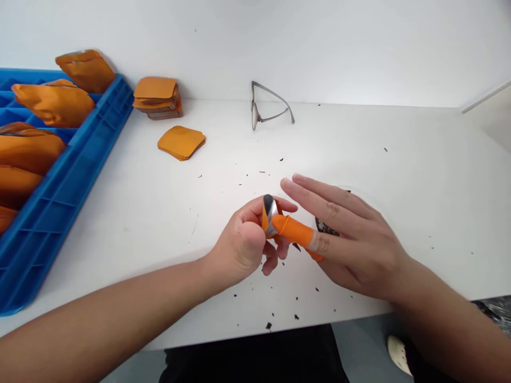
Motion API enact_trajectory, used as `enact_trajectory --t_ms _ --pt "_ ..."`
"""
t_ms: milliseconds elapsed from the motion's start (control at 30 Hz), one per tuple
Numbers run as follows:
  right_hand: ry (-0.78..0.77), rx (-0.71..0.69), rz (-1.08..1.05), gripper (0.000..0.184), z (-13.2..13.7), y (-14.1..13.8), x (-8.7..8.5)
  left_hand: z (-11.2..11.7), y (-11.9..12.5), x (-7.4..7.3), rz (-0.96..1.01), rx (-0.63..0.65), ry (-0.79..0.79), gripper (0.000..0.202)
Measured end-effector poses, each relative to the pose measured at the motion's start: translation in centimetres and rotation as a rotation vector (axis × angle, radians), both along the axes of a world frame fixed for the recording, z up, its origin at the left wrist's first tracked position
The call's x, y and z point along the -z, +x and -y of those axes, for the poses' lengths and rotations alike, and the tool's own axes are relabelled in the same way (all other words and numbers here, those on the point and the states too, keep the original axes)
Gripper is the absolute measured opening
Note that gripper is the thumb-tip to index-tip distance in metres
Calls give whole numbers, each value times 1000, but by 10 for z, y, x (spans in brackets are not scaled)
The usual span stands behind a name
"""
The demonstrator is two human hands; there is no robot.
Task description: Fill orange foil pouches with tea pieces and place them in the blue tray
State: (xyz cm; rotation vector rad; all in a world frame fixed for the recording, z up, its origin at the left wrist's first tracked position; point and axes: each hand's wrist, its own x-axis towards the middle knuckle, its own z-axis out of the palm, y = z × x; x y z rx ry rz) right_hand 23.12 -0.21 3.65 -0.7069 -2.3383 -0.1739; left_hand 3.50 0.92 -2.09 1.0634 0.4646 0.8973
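Bare forearms reach in from the bottom edge, the left forearm crossing low from the corner, above dark clothing at the white table's front edge. Far left, a blue plastic tray with a ribbed rail holds soft-looking orange pouches, one resting across its rim. Just beyond it sit a stack of orange squares and a looser pile of orange squares, flat with rounded corners. Grey-framed glasses stand open near the wall.

At centre, the left hand curls closed, its fingers pinching a small banded piece of orange, black and silver. It looks light and fairly stiff, though its smooth silver band may prove slippery; its edges seem the safest place to hold. Its lower part is hidden by the fingers. The right hand comes in from the other side with its fingers spread and straight. Its orange rubber finger cot, rolled at the cuff, presses against the piece. Dark scraps are scattered across the white surface, and a dark crumbly patch shows beneath the right fingers. Below the table, a pale object is too cut off to identify.
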Motion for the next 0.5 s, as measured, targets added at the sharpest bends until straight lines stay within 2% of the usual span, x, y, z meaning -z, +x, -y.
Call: enact_trajectory --t_ms 67,200,400,500 --pt "-2 8 -4 41 0 0 -1 0 -1 -2 -40 -21 75 92" --pt "-4 11 -32 23 2 -2 0 -3 -6 -6 -120 -1 197 78" --pt "-85 1 87 25 5 -7 5 -10 -12 -2 -256 -145 455 77" --pt "-29 38 73 23 3 -5 7 -10 -12 -2 -300 -120 489 83"
